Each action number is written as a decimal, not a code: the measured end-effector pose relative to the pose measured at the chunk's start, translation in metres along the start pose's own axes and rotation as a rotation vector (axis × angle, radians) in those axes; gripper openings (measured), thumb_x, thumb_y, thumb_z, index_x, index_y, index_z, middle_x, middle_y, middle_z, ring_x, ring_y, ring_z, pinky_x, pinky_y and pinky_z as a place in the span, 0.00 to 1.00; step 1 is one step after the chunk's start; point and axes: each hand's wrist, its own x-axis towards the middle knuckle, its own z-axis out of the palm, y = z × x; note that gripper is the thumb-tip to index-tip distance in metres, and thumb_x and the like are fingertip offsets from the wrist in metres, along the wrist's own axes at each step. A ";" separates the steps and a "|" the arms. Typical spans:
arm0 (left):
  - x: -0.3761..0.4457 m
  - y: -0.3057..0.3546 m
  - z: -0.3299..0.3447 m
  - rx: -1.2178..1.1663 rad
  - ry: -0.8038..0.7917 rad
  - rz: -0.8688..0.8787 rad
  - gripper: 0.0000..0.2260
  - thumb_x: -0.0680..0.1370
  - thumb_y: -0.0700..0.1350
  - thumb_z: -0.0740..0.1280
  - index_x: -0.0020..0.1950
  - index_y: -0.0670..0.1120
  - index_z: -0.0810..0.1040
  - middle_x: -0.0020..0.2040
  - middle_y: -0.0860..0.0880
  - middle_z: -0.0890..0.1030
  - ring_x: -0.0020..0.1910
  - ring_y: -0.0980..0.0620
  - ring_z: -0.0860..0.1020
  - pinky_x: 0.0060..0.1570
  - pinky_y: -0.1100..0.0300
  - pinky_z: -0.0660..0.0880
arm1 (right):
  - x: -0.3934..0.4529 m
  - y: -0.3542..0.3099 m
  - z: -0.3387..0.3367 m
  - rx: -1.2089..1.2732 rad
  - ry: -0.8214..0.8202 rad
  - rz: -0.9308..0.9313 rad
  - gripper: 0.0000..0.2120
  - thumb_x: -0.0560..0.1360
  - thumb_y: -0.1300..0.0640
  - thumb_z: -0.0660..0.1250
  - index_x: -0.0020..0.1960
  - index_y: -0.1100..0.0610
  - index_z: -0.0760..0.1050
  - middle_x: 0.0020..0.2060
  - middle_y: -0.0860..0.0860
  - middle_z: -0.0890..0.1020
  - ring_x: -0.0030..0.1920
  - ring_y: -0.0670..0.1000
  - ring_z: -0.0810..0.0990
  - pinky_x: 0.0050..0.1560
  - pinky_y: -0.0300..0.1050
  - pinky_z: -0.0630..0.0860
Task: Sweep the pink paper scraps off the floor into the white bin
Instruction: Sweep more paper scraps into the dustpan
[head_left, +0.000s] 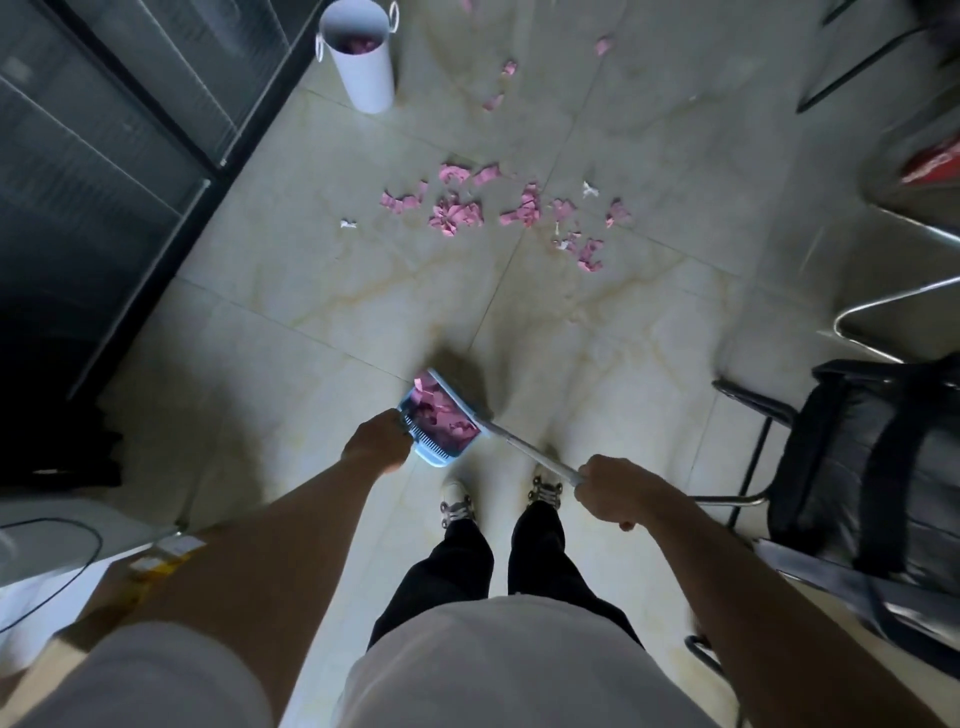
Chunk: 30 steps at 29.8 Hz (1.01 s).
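Left hand (378, 441) grips the blue dustpan (439, 423), loaded with pink scraps, low centre of frame; right hand (613, 491) is closed round the broom handle (530, 448). The white bin (358, 54) stands upper left, well apart, with more pink paper scraps (457, 213) on the floor mid-frame. Risk: tilting the pan in carriage would likely spill its load.

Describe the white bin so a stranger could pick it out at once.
Follow the dark glass-fronted cabinet along the left to its far end. Beside it on the pale tiled floor stands the white bin: a tall open cylinder with small side handles, pink scraps already inside.
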 end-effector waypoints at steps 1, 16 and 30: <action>-0.001 -0.001 -0.001 -0.014 -0.002 -0.011 0.13 0.79 0.45 0.57 0.62 0.44 0.73 0.63 0.42 0.77 0.62 0.41 0.75 0.60 0.53 0.71 | -0.001 0.002 -0.002 -0.012 0.018 -0.002 0.10 0.77 0.57 0.57 0.53 0.60 0.74 0.34 0.51 0.75 0.24 0.49 0.75 0.21 0.39 0.69; -0.009 0.022 -0.011 -0.290 0.073 -0.102 0.12 0.80 0.45 0.60 0.58 0.40 0.75 0.57 0.40 0.80 0.56 0.40 0.78 0.55 0.55 0.72 | -0.018 0.032 -0.037 0.041 0.215 0.084 0.14 0.77 0.56 0.56 0.56 0.61 0.75 0.50 0.56 0.81 0.35 0.55 0.77 0.28 0.37 0.68; -0.003 0.051 -0.039 -0.339 0.147 -0.232 0.07 0.77 0.45 0.63 0.51 0.44 0.76 0.52 0.41 0.81 0.51 0.39 0.80 0.51 0.53 0.75 | 0.021 0.029 -0.106 0.006 0.242 0.059 0.11 0.75 0.61 0.55 0.53 0.60 0.73 0.31 0.52 0.74 0.27 0.50 0.78 0.42 0.42 0.79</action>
